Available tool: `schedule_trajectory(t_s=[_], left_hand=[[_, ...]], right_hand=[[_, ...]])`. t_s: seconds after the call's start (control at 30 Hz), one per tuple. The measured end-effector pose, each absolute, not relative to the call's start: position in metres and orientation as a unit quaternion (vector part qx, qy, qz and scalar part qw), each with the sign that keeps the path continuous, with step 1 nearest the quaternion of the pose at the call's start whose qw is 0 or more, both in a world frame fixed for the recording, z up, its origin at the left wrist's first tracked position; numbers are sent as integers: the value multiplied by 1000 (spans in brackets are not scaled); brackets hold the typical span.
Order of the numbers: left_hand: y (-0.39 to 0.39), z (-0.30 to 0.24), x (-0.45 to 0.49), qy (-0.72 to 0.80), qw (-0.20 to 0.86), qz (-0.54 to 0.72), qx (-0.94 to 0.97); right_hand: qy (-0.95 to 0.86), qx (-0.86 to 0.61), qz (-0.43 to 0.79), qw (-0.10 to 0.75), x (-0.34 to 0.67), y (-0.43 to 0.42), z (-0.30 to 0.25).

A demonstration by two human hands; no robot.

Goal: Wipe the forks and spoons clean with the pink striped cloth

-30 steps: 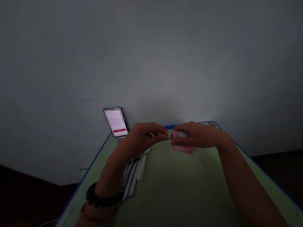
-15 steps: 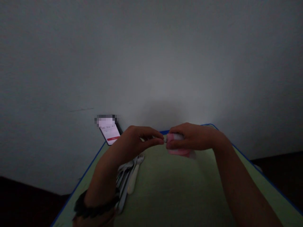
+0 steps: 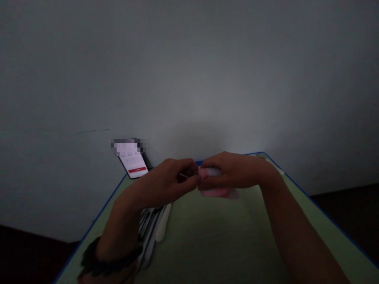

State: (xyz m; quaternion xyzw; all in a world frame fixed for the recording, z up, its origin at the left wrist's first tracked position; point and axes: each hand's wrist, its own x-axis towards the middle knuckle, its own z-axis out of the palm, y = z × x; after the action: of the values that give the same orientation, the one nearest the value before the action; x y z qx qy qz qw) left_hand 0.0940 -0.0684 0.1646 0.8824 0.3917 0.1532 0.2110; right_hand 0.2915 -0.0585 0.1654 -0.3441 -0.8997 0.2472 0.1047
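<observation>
From my remote seat, in dim light, I see a green table (image 3: 222,244) with a blue edge, pushed up against a plain grey wall (image 3: 189,79). At the table's near-left corner a dark beaded bracelet (image 3: 100,262) circles the person's left wrist. At the table's far-left corner a phone (image 3: 132,159) leans against the wall, its screen lit white with a red bar and the upper part blurred out. On the table's left side a bundle of pale cutlery (image 3: 154,227) lies flat, handles pointing toward the near edge, partly hidden under the left forearm. I cannot tell the pieces apart. Above the table's far middle the left hand (image 3: 166,183) is curled, its thumb and forefinger pinched on a thin stick (image 3: 184,175) that shows as a short pale line between the fingers. Just to the right, still over the table's far middle, sits a pink packet (image 3: 217,192), raised off the tabletop and touching the left fingertips. The right hand (image 3: 237,171) is wrapped over the packet from above, fingers closed on its top, with only the pale lower edge and a whitish patch showing. The right forearm runs back across the table's right side to the near edge.
</observation>
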Motion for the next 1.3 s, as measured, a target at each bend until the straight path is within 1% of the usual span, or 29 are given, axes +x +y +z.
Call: schedule_trajectory(t_s=[0.2, 0.37, 0.57, 0.73, 0.97, 1.1, 1.3], left_hand=[[-69, 169, 90, 393, 193, 154, 886], [-69, 171, 82, 387, 217, 165, 881], [-69, 173, 83, 384, 220, 172, 880], [-68, 172, 85, 393, 207, 159, 882], [-63, 165, 80, 385, 232, 160, 879], [-64, 167, 77, 383, 226, 165, 880], [-65, 171, 70, 409, 199, 171, 874]], right_hand=[[-900, -344, 248, 103, 285, -62, 172], [-898, -350, 250, 97, 281, -62, 175], [-892, -351, 263, 108, 281, -63, 175], [-893, -352, 263, 94, 282, -62, 174], [-897, -341, 272, 66, 283, -59, 169], [-895, -360, 250, 79, 283, -60, 170], [-902, -333, 237, 137, 283, -60, 169]])
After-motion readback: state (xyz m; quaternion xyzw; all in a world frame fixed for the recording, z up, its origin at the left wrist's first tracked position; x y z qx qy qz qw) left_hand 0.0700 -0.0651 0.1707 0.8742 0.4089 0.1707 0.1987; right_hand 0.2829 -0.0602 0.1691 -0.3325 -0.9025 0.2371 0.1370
